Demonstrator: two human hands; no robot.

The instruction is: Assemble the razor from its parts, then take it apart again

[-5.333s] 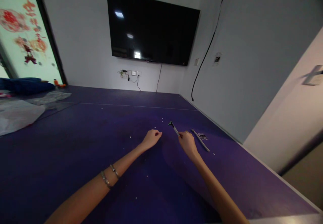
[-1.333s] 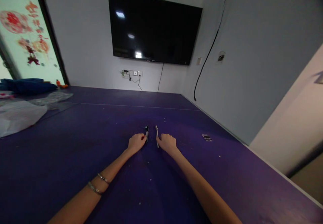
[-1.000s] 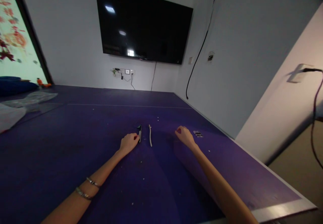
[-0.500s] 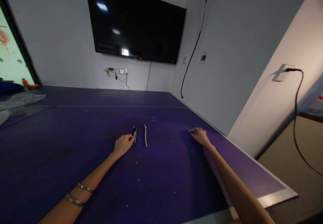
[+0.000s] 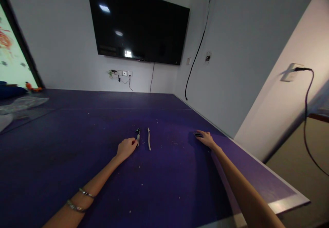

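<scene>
My left hand [image 5: 127,147] rests on the purple tabletop with its fingers curled. Its fingertips close on the lower part of a slim razor [image 5: 138,136], which has a dark head at the far end. Just right of that lies a thin, pale, slightly bent stick [image 5: 149,139] with a small crosspiece at its top, touched by neither hand. Farther right, near the wall-side edge, my right hand [image 5: 206,139] has its fingers closed around a small dark object [image 5: 197,135] with a shiny part. Its kind is too small to make out.
The purple table [image 5: 159,176] carries scattered white specks. Clear plastic wrapping [image 5: 27,103] lies at the far left. A black cable [image 5: 194,61] hangs down the wall to the table's edge. A large television [image 5: 142,24] is mounted above, and another cord [image 5: 305,118] hangs at right.
The whole view has shifted slightly. My left hand stays at the razor; my right hand, still holding the small dark object, has barely moved.
</scene>
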